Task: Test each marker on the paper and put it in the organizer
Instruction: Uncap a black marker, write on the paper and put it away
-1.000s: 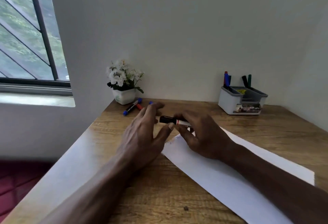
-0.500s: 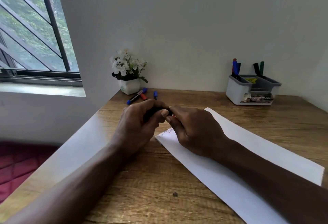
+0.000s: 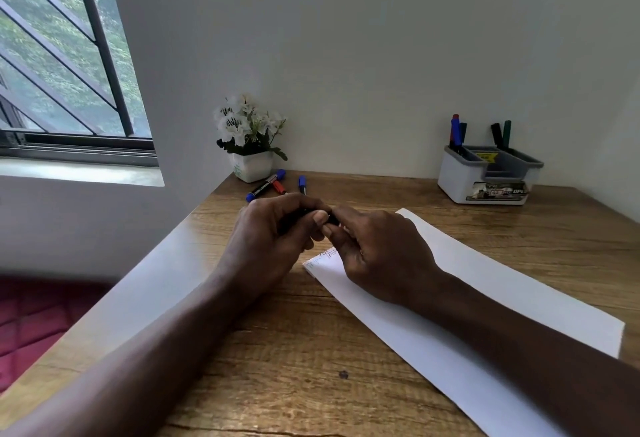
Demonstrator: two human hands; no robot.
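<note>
A wooden counter (image 3: 294,350) is filling the lower part of the view, its grain running across and a small dark spot showing near the front. It is sitting in a corner of plain pale walls (image 3: 363,48). To the left a barred window (image 3: 59,55) is looking out on green leaves, with a light sill (image 3: 79,171) running under it. A red quilted surface (image 3: 31,322) is showing lower down, beyond the counter's left edge.

The two hands are meeting over the middle of the counter. The left hand (image 3: 270,239) is curling its fingers (image 3: 294,202) round a dark marker (image 3: 333,219), and the right hand (image 3: 377,256) is pinching the marker's other end. The hands are hiding most of the marker. The right hand and forearm are lying over a long white paper (image 3: 502,298), which is stretching diagonally across the right half of the counter. Faint scribbles (image 3: 327,253) are showing at the paper's corner, just beside the hands.

At the back right a white and grey organizer (image 3: 460,180) is standing near the wall. Several capped markers (image 3: 456,130) are standing upright in its rear compartments. At the back left a white flower pot (image 3: 252,166) is standing in the corner, and three loose markers (image 3: 265,187) are lying on the counter just in front of it.
</note>
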